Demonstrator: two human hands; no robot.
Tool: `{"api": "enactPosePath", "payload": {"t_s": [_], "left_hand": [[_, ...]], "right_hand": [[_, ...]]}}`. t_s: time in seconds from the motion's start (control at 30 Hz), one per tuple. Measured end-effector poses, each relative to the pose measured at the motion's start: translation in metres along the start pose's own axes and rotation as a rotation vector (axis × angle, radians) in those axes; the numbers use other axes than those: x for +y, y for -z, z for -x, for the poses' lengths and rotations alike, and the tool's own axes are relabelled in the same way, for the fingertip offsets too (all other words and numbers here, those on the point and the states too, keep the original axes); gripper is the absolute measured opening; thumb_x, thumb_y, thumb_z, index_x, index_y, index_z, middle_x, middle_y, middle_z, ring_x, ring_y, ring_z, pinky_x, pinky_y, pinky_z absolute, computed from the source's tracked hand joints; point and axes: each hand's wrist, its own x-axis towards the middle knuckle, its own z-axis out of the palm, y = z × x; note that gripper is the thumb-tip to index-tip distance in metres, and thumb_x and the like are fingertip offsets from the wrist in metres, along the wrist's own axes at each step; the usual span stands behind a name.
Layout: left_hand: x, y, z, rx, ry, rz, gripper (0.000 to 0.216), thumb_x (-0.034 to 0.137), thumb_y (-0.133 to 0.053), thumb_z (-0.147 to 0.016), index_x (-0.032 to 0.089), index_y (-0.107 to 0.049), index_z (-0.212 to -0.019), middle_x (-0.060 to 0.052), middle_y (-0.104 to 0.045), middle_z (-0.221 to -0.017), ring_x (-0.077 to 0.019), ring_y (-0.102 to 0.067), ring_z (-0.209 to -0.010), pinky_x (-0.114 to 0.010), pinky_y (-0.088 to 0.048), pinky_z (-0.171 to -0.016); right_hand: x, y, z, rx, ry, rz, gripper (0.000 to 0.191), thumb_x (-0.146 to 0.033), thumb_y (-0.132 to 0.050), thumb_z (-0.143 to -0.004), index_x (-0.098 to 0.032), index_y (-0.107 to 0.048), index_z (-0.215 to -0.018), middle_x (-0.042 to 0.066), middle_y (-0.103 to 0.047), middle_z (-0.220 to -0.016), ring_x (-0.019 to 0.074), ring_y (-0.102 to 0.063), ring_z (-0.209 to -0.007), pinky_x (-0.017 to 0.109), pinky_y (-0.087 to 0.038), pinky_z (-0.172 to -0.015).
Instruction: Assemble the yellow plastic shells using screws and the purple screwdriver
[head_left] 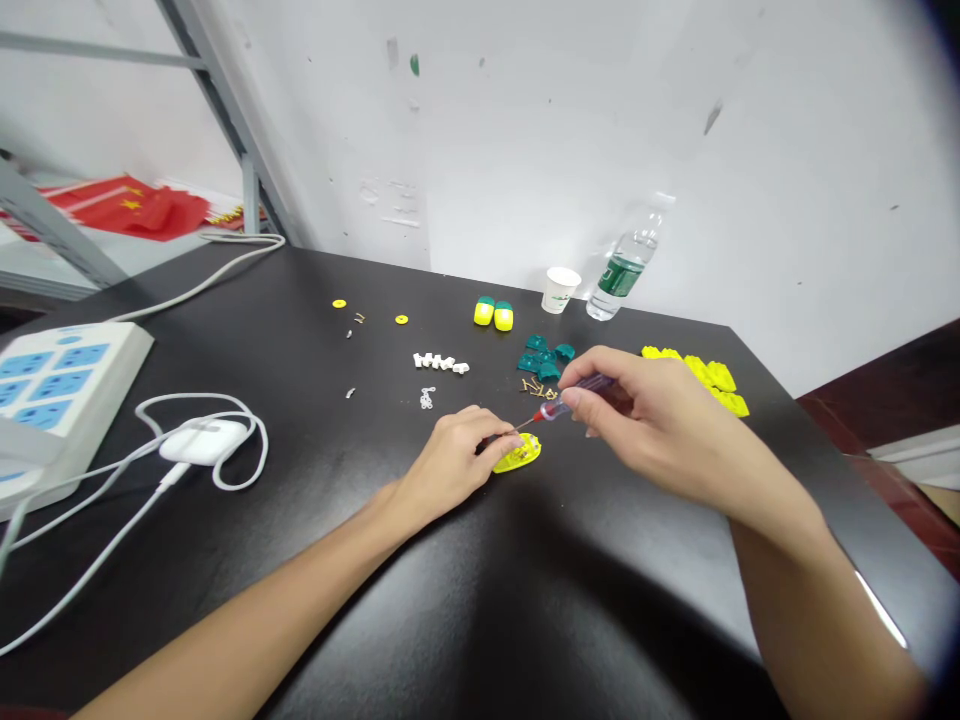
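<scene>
Black tabletop point(525, 600) against a scuffed white wall sets the scene. Near its middle the left hand point(457, 460) pins a small yellow shell point(519, 455) flat to the surface, fingertips pinched on its near edge. The right hand point(645, 420) grips a thin screwdriver point(574, 393) with a clear handle and red collar, the shaft slanting down to the shell just beside the left fingertips.

The likeliest trouble, as I judge it, is a slip. The shell is held only at one edge, so pressure from the tip could make it pivot or skid, and the blade would then run into the left fingers. Whatever the tip is seating is too small to make out, and a slip could flick it among the loose parts.

Just behind the hands lie brass bits point(536, 388) and teal caps point(544, 358), with more yellow shells point(705, 375) to the right and white clips point(441, 363) to the left. A sweeping right wrist could scatter them. Farther back stand a paper cup point(560, 289) and a water bottle point(626, 262). A charger point(202, 440) and power strip point(52, 385) sit well off to the left.
</scene>
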Motion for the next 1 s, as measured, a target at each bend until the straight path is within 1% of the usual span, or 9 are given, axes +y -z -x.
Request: {"api": "enactPosePath", "payload": {"t_s": [0.2, 0.3, 0.43, 0.53, 0.7, 0.77, 0.87, 0.93, 1.0], "left_hand": [[-0.001, 0.000, 0.000, 0.000, -0.049, -0.064, 0.013, 0.027, -0.065, -0.092, 0.018, -0.072, -0.086, -0.002, -0.072, -0.081, -0.0159, -0.063, -0.076, -0.029, -0.049, -0.071], [-0.002, 0.000, 0.000, 0.007, -0.064, -0.086, 0.014, 0.028, -0.065, -0.092, 0.018, -0.072, -0.085, -0.002, -0.070, -0.080, -0.0155, -0.062, -0.075, -0.029, -0.049, -0.070], [-0.004, 0.000, 0.000, -0.003, -0.084, -0.126, 0.017, 0.031, -0.063, -0.094, 0.018, -0.072, -0.086, -0.002, -0.070, -0.080, -0.0156, -0.061, -0.075, -0.028, -0.048, -0.069], [-0.006, 0.000, 0.001, -0.011, -0.102, -0.184, 0.021, 0.034, -0.061, -0.095, 0.019, -0.072, -0.086, -0.003, -0.071, -0.080, -0.0165, -0.059, -0.075, -0.029, -0.047, -0.069], [-0.005, 0.001, 0.001, -0.018, -0.124, -0.301, 0.030, 0.037, -0.054, -0.098, 0.018, -0.070, -0.081, -0.003, -0.068, -0.075, -0.0172, -0.054, -0.071, -0.031, -0.043, -0.067], [-0.004, 0.002, 0.001, -0.025, -0.116, -0.299, 0.032, 0.036, -0.051, -0.099, 0.018, -0.070, -0.080, -0.003, -0.067, -0.074, -0.0169, -0.053, -0.071, -0.031, -0.042, -0.066], [-0.003, 0.003, 0.001, -0.007, -0.106, -0.263, 0.030, 0.035, -0.052, -0.099, 0.018, -0.069, -0.081, -0.002, -0.067, -0.074, -0.0165, -0.053, -0.071, -0.030, -0.042, -0.066], [-0.003, 0.003, 0.001, 0.013, -0.106, -0.241, 0.026, 0.037, -0.056, -0.097, 0.019, -0.069, -0.084, -0.002, -0.067, -0.076, -0.0164, -0.053, -0.071, -0.030, -0.044, -0.067], [-0.003, 0.002, 0.001, 0.031, -0.100, -0.224, 0.024, 0.041, -0.062, -0.093, 0.018, -0.068, -0.089, -0.003, -0.068, -0.082, -0.0172, -0.055, -0.075, -0.031, -0.046, -0.071]], "right_hand": [[-0.001, -0.001, -0.001, -0.017, 0.024, -0.004, 0.013, -0.033, -0.050, -0.097, -0.025, -0.061, -0.093, -0.005, -0.058, -0.062, 0.0119, -0.047, -0.052, 0.025, -0.034, -0.048], [-0.002, -0.001, -0.001, -0.012, 0.050, 0.008, 0.012, -0.031, -0.050, -0.097, -0.025, -0.061, -0.094, -0.005, -0.057, -0.062, 0.0112, -0.045, -0.051, 0.025, -0.034, -0.050], [-0.005, -0.003, 0.001, 0.000, 0.105, 0.077, 0.012, -0.028, -0.050, -0.096, -0.024, -0.061, -0.095, -0.004, -0.061, -0.067, 0.0116, -0.047, -0.053, 0.026, -0.033, -0.054], [-0.008, -0.007, 0.003, -0.021, 0.136, 0.146, 0.012, -0.028, -0.050, -0.096, -0.024, -0.061, -0.099, -0.002, -0.064, -0.072, 0.0135, -0.050, -0.058, 0.027, -0.031, -0.055], [-0.014, -0.014, 0.005, -0.057, 0.194, 0.218, 0.013, -0.027, -0.047, -0.098, -0.022, -0.059, -0.100, -0.001, -0.064, -0.073, 0.0146, -0.052, -0.061, 0.029, -0.031, -0.057], [-0.015, -0.015, 0.005, -0.065, 0.202, 0.221, 0.013, -0.028, -0.047, -0.098, -0.021, -0.058, -0.099, -0.001, -0.064, -0.073, 0.0141, -0.051, -0.060, 0.029, -0.030, -0.056], [-0.015, -0.015, 0.005, -0.054, 0.184, 0.214, 0.014, -0.030, -0.047, -0.099, -0.022, -0.057, -0.101, -0.002, -0.063, -0.072, 0.0141, -0.051, -0.060, 0.029, -0.030, -0.056], [-0.014, -0.014, 0.004, -0.048, 0.167, 0.209, 0.015, -0.031, -0.046, -0.099, -0.022, -0.058, -0.103, -0.002, -0.063, -0.071, 0.0143, -0.051, -0.060, 0.028, -0.031, -0.056], [-0.012, -0.013, 0.004, -0.037, 0.153, 0.211, 0.016, -0.032, -0.047, -0.099, -0.023, -0.058, -0.105, -0.002, -0.062, -0.071, 0.0145, -0.051, -0.059, 0.028, -0.031, -0.056]]}}
